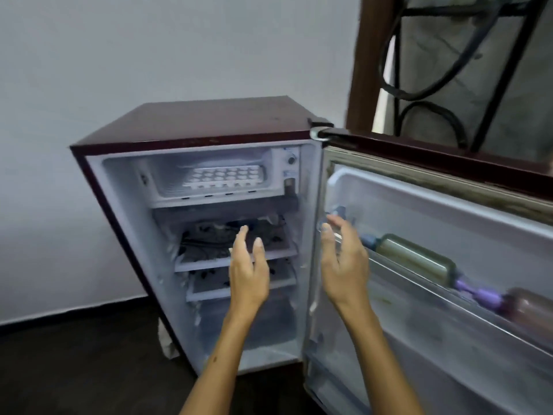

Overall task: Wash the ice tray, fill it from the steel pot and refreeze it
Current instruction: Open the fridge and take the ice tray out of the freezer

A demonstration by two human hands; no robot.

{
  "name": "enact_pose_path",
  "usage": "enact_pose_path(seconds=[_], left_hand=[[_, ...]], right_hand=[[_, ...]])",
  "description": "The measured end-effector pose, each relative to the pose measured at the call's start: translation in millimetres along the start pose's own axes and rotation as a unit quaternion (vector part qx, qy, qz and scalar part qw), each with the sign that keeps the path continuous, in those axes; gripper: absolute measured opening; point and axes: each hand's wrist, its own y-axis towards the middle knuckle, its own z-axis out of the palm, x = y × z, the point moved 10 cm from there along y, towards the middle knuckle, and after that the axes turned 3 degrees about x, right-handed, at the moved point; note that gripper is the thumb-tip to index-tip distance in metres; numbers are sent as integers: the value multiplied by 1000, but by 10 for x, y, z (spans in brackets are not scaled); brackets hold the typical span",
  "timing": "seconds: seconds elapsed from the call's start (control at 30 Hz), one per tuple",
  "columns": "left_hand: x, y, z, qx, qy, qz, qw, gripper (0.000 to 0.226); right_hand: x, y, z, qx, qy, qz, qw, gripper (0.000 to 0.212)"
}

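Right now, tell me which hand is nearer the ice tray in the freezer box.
Left. The left hand is raised below the ice tray, in front of the shelves. The right hand is further right, by the open door.

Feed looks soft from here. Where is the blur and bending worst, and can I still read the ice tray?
Head view: dim, flat light; ice tray in the freezer compartment readable; bottles on the fridge door smeared by motion blur; wide-angle bending tilts the fridge edges; both hands fairly sharp.
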Motion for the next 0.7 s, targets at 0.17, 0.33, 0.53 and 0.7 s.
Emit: enact_pose_path(seconds=[0.17,0.33,0.53,0.7], left_hand=[[491,705,-605,-59,-25,-86,994,48],[847,1424,-959,-76,-4,-126,989,48],[1105,2305,-1120,-59,49,-142,987,47],[1361,2924,-1169,-58,61,-140,987,41]], right_hand=[[21,509,1044,134,66,45,988,39],[-182,1002,1883,186,82,117,972,45],[-627,1619,2608,182,29,180,966,49],[-840,2042,2911,149,-30,177,972,49]])
